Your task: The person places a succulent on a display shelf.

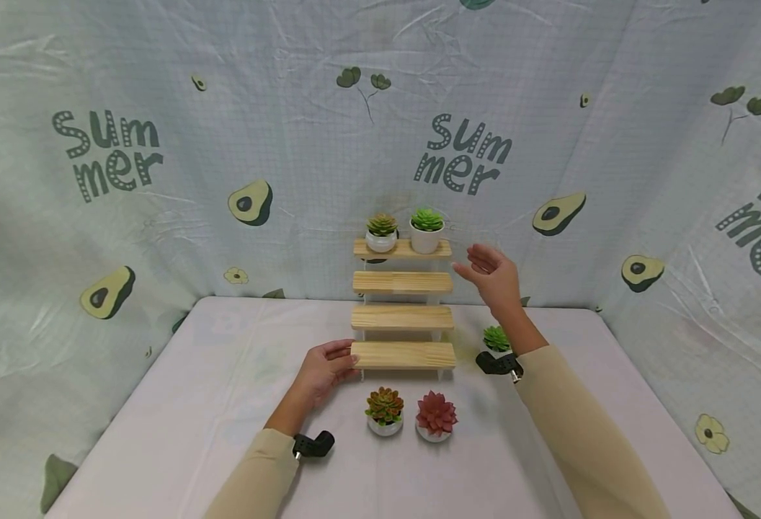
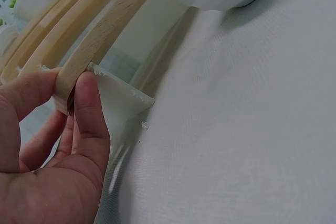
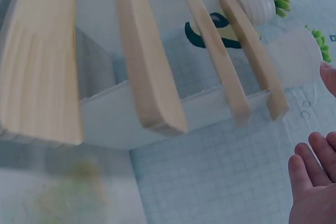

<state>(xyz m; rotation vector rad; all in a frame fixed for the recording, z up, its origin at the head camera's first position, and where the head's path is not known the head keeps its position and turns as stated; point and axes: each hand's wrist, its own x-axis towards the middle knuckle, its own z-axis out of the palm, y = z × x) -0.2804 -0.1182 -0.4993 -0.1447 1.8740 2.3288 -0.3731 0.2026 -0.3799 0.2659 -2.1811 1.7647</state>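
A stepped wooden display stand [image 1: 403, 317] with clear side supports stands at the table's far side. My left hand [image 1: 327, 369] pinches the left end of its lowest board [image 2: 79, 69] between thumb and fingers. Beside the stand's upper right, my right hand [image 1: 492, 275] is raised with the thumb apart from the fingers and holds nothing. On the top board sit a brownish-green succulent [image 1: 382, 232] in a round white pot and a bright green succulent [image 1: 426, 229] in a taller white pot. The right fingers [image 3: 302, 174] are close to the taller pot.
In front of the stand are an orange-green succulent [image 1: 384, 411] and a red succulent [image 1: 436, 416], both in white pots. Another green succulent [image 1: 496, 339] is right of the stand, partly behind the right wrist. A printed cloth [image 1: 309, 144] hangs behind the white-covered table [image 1: 238, 375].
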